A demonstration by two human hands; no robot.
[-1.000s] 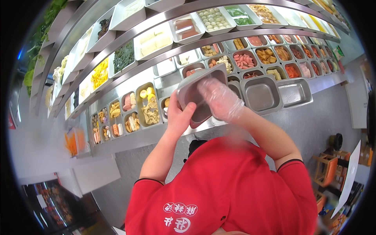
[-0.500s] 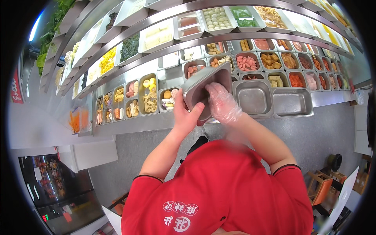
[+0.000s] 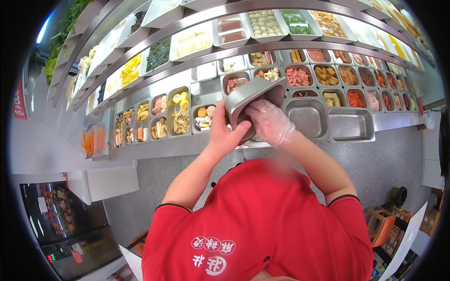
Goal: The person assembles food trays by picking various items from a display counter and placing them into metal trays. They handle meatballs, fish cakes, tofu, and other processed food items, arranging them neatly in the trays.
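A deep metal food pan (image 3: 248,95) is tilted on its side in front of my chest, its opening turned toward me. My bare left hand (image 3: 224,132) grips its left side, thumb over the rim. Reaching into the opening is my right hand (image 3: 273,125), in a clear plastic glove with the fingers curled. Its fingertips are partly hidden, and what they hold cannot be made out. Two bare metal pans, one nearer (image 3: 307,121) and one farther right (image 3: 350,125), sit in the counter beside my right hand.
Metal pans of assorted foods fill the counter, such as pink sausages (image 3: 298,77) and fried tofu (image 3: 326,75). Steel-edged shelves (image 3: 262,48) with white trays rise behind. A dark glass-front cabinet (image 3: 70,220) stands low left; an orange-seated stool (image 3: 380,227) is low right.
The tilted pan has turned so that more of its outer side shows, and it has shifted slightly right. My right hand stays at its opening, fingers more curled.
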